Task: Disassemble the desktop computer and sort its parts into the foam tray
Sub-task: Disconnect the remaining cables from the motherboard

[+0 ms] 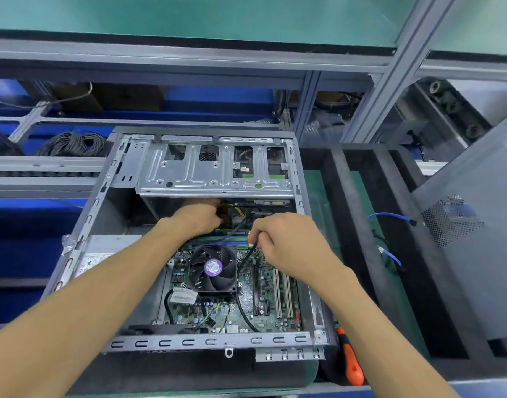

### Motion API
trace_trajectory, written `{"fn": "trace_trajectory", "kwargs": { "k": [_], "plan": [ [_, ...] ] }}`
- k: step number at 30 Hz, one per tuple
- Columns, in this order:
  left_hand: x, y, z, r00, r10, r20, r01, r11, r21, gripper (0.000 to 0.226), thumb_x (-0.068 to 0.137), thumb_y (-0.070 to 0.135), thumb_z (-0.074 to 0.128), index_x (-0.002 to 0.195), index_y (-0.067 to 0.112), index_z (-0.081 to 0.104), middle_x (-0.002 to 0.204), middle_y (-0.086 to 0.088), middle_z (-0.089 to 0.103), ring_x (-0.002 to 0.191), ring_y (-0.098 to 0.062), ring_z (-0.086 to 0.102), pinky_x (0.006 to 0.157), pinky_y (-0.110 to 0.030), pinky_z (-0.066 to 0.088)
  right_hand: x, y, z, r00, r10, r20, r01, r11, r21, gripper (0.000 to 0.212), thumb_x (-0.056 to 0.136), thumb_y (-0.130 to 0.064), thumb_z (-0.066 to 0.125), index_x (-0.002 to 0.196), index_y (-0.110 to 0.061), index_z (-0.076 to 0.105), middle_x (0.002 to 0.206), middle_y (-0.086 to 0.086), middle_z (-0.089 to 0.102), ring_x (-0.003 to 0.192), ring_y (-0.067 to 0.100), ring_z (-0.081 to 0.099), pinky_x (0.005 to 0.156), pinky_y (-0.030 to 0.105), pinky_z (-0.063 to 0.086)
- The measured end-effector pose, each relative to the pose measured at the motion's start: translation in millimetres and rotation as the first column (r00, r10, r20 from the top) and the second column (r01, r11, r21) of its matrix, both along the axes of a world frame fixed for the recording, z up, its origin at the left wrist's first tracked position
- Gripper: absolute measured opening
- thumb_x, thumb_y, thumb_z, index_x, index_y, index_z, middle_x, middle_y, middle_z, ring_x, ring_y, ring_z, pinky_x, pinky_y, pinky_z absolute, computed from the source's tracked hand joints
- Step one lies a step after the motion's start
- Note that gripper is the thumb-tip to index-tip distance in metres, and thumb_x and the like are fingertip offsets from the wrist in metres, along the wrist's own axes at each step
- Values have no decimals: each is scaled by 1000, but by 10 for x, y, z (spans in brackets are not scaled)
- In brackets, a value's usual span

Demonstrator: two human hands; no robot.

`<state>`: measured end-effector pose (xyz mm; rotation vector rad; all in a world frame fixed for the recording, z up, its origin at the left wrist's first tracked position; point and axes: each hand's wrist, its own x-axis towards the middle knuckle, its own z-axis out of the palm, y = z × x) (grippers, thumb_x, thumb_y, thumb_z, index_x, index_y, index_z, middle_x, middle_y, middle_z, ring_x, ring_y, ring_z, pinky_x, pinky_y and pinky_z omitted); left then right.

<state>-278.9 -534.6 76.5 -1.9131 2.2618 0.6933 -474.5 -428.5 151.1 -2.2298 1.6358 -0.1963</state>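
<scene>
1. Workbench with a green mat (318, 193), grey metal shelf frame above, blue bins and a coil of black wire (74, 144) behind.
2. Open computer case (103, 193) lies flat mid-bench, circuit board (263, 282) facing up, round fan (213, 268) near its centre, drive cage (217, 168) across the far end.
3. Left hand (197, 216) reaches under the drive cage, fingers curled round a yellow-black wire bundle (235, 215); fingertips are hidden.
4. Right hand (286, 242) sits over the board, thumb and forefinger pinching a thin black cable (246, 261) that runs down beside the fan.
5. Black foam tray (358, 225) is just right of the case; blue cables (390, 216) lie in its slots.
6. Grey side panel (476, 254) leans at the tray's far right.
7. Orange-handled screwdriver (351, 360) lies by the case's near right corner.
</scene>
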Motion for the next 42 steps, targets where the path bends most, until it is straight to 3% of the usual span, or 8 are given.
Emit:
{"fn": "trace_trajectory", "kwargs": {
  "k": [4,9,17,22,30,34,38,42],
  "plan": [
    [-16,50,-4,999,1,-40,-4,997,-83,19,88,18,62,104,10,65,105,-19,67,92,-35,61,74,-34,50,-3,0,-11,1000,-6,15,6,1000,0,30,94,-16,45,95,-32,71,88,-10,72,88,12,63,80,31,50],
    [-32,73,3,997,13,-79,-21,994,-103,9,84,14,63,83,15,54,86,-15,61,80,-33,58,67,-31,45,-14,-4,-23,999,-17,28,18,1000,-3,30,94,-15,46,92,-33,70,85,-12,71,85,10,61,77,31,48],
    [18,33,-77,993,34,-112,-47,993,-112,13,85,20,65,94,10,65,86,-12,65,76,-29,58,66,-30,47,-19,-11,-46,999,-10,48,11,1000,-12,32,93,-15,45,93,-32,71,82,-10,72,81,11,61,74,31,49],
    [26,32,-95,996,5,-88,-16,992,-122,19,86,25,64,99,11,65,95,-14,68,82,-32,62,73,-38,55,-25,7,-49,998,-9,64,10,1000,-22,32,93,-15,45,92,-33,72,80,-11,71,80,10,60,71,30,45],
    [49,26,-123,989,69,-129,-74,996,-40,20,81,34,71,91,17,68,79,-7,68,70,-21,64,58,-26,47,-24,5,-37,999,1,53,0,1000,-28,32,93,-15,45,93,-32,72,82,-11,72,80,10,61,74,31,49],
    [91,-24,-132,993,21,-113,-26,999,-42,24,89,44,65,97,21,66,85,-4,65,76,-23,62,65,-27,47,-15,-1,-33,999,-1,46,2,1000,-19,31,94,-16,46,93,-33,72,82,-10,72,79,11,60,77,32,50],
    [68,0,-156,989,-1,-146,-10,997,-79,22,90,34,65,100,15,68,94,-10,69,82,-28,63,70,-30,50,-13,-6,-28,999,-8,38,8,1000,-10,31,93,-16,45,93,-32,72,84,-10,73,86,12,63,80,32,50],
    [22,113,-138,955,97,-281,-146,976,-160,10,84,24,66,91,17,64,85,-7,66,78,-31,61,66,-31,47,-12,0,-23,999,-15,49,15,1000,-6,31,93,-16,45,92,-33,72,82,-9,72,83,12,63,80,33,51]
  ]
}}
